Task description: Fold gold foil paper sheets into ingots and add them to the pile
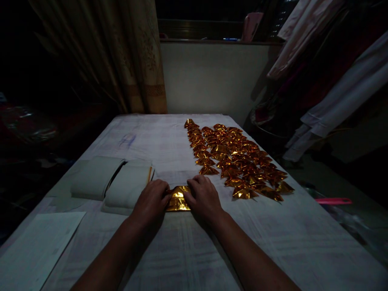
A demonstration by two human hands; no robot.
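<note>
Thumbs and bent fingers clamp on the 2 ends of a gold foil strip (178, 199), the left hand (153, 197) at its left end and the right hand (205, 198) at its right. The shiny strip lies between them on a pale checked cloth (188, 258) covering a table, straight ahead of the person, whose bare forearms reach in from the near edge. A crease runs across the strip between the thumbs.

Just beyond the right hand, a spread of folded gold foil pieces (220, 149) fills the right side of the cloth, 1 row at its left standing slightly apart from the rest. Close by the left hand, 2 thick stacks of pale paper sit side by side, the nearer stack (129, 186) showing a gold edge and the other stack (97, 178) to its left. A loose white sheet (42, 238) lies at the near left, and a blue mark (127, 140) shows on the cloth farther back.

Past the table, a patterned curtain (133, 52) hangs beside a pale wall (209, 81), with a pink jug (252, 26) on the ledge above. White clothes (353, 87) hang at right, over a pink handle (333, 201) in dim light.
</note>
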